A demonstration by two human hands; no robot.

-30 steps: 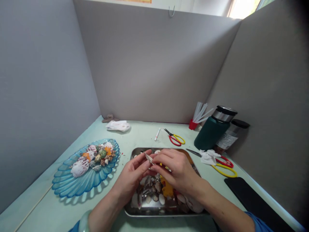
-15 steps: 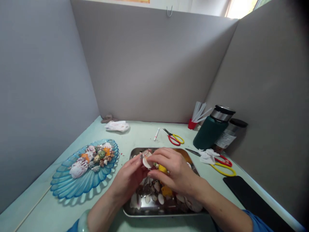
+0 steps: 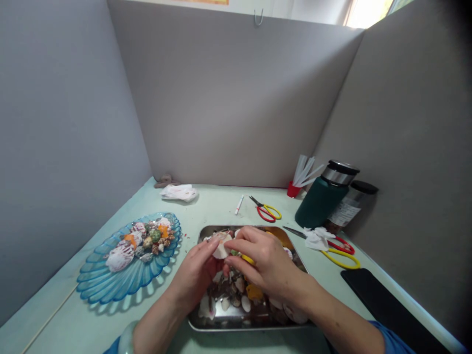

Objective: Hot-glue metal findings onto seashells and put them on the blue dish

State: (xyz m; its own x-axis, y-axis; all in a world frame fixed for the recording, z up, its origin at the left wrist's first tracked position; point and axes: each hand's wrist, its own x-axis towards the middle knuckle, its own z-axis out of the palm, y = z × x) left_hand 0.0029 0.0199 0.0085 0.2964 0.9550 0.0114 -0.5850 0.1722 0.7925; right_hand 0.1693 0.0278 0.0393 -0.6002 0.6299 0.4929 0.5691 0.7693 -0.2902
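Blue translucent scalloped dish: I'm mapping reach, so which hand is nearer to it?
Left. The left hand is to the right of the blue translucent scalloped dish, apart from it; the right hand is farther right, over the rectangular silver metal tray.

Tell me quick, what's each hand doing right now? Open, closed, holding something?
Left hand: closed, holding a pale shell.
Right hand: fingers bent at the same shell's edge; can't tell if it's gripping too.

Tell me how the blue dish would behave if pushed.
The blue dish looks stiff, with a moulded, fluted shape. Wide and low, it would probably slide rather than tip. The shells heaped on it might shift.
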